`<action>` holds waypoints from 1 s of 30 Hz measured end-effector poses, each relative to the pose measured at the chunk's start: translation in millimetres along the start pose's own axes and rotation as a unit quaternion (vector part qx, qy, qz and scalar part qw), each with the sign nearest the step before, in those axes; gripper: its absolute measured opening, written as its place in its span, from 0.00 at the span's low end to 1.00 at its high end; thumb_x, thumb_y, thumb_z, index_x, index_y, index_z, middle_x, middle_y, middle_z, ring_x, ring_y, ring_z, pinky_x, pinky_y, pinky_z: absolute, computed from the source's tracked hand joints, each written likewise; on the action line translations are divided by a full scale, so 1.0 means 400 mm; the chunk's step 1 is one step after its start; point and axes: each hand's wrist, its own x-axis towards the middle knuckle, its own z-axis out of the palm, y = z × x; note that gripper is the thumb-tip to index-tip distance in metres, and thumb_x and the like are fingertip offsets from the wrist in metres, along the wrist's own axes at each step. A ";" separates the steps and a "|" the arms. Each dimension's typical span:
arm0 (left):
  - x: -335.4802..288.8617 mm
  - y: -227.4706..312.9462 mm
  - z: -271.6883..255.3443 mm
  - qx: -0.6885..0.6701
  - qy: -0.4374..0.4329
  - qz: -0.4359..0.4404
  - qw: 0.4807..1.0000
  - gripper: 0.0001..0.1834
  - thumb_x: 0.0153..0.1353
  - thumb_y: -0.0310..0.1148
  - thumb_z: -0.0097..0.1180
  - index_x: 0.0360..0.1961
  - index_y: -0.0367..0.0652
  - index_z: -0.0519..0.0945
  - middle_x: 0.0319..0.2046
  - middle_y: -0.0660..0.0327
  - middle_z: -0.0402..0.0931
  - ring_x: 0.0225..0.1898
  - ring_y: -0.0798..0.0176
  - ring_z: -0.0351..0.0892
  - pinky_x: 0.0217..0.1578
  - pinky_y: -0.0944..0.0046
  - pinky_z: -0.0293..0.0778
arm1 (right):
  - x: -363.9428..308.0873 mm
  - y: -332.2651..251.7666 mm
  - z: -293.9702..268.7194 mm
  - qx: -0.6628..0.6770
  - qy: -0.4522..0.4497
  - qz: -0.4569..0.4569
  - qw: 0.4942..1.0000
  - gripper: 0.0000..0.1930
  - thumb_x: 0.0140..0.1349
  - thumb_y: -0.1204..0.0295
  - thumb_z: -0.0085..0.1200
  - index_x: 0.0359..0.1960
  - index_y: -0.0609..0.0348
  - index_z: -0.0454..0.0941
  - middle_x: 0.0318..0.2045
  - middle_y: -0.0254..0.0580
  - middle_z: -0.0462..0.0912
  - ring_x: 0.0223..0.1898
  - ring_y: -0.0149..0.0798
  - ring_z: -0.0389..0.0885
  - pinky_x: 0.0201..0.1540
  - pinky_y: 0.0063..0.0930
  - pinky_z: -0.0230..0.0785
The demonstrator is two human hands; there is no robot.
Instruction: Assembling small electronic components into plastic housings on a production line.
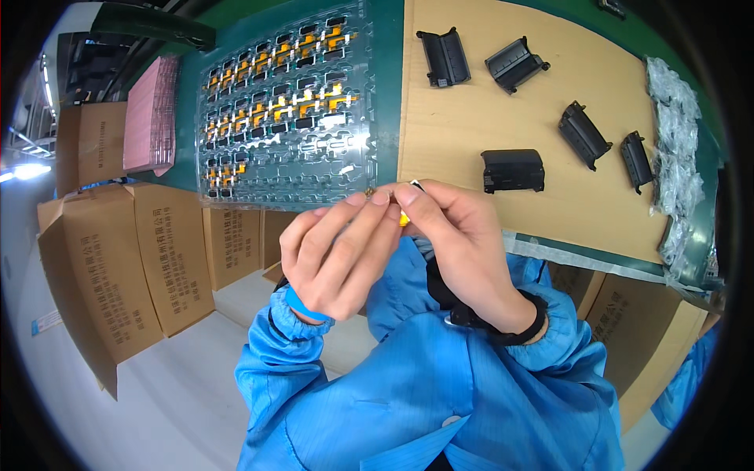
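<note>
My left hand point(336, 250) and my right hand point(465, 239) meet in front of me at the bench's near edge. Both are closed, fingertips pinched around a small part with a yellow flex cable point(404, 219); a dark, white-edged bit shows above the right thumb. Fingers cover most of it. Just beyond the left hand lies a clear plastic tray point(294, 166), its far rows filled with several small dark modules point(280, 112) on yellow flex cables. Past the right hand, a black plastic housing point(512, 170) rests on a cardboard sheet point(455, 125).
Several more black housings, including one point(583, 135) at the right, are spread over the cardboard. Clear plastic packaging point(674, 133) lines the bench's right side. Pink trays point(149, 118) are stacked at the left. Cardboard boxes point(169, 259) stand on the floor beside and below the green bench.
</note>
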 end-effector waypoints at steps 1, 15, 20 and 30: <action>0.000 0.004 0.002 -0.001 0.002 -0.002 1.000 0.08 0.52 0.26 0.65 0.36 0.43 0.86 0.39 0.62 0.84 0.42 0.60 0.81 0.47 0.62 0.70 | -0.005 0.005 -0.004 -0.003 0.000 0.000 1.000 0.14 0.73 0.68 0.48 0.40 0.68 0.81 0.27 0.34 0.81 0.34 0.24 0.77 0.35 0.20 0.70; 0.014 0.103 0.031 -0.662 0.035 -0.488 0.568 0.10 0.67 0.23 0.55 0.44 0.27 0.81 0.38 0.54 0.81 0.39 0.68 0.75 0.43 0.68 0.70 | -0.022 -0.027 -0.102 -0.507 -0.024 -0.423 0.751 0.19 0.54 0.73 0.60 0.47 0.68 0.80 0.47 0.57 0.78 0.46 0.52 0.81 0.46 0.37 0.76; 0.016 0.090 0.021 -0.570 -0.017 -0.420 0.706 0.08 0.62 0.20 0.59 0.42 0.28 0.82 0.34 0.54 0.82 0.35 0.66 0.75 0.38 0.68 0.70 | -0.032 -0.029 -0.103 -0.395 -0.031 -0.380 0.836 0.17 0.55 0.77 0.61 0.47 0.68 0.81 0.48 0.56 0.78 0.45 0.52 0.81 0.45 0.37 0.75; 0.011 0.103 0.009 -0.581 -0.009 -0.419 0.697 0.09 0.62 0.21 0.59 0.42 0.29 0.83 0.33 0.53 0.83 0.33 0.64 0.76 0.37 0.66 0.71 | -0.019 0.002 -0.088 -0.434 0.036 -0.482 0.760 0.15 0.49 0.81 0.64 0.41 0.68 0.83 0.41 0.54 0.80 0.39 0.51 0.82 0.37 0.34 0.77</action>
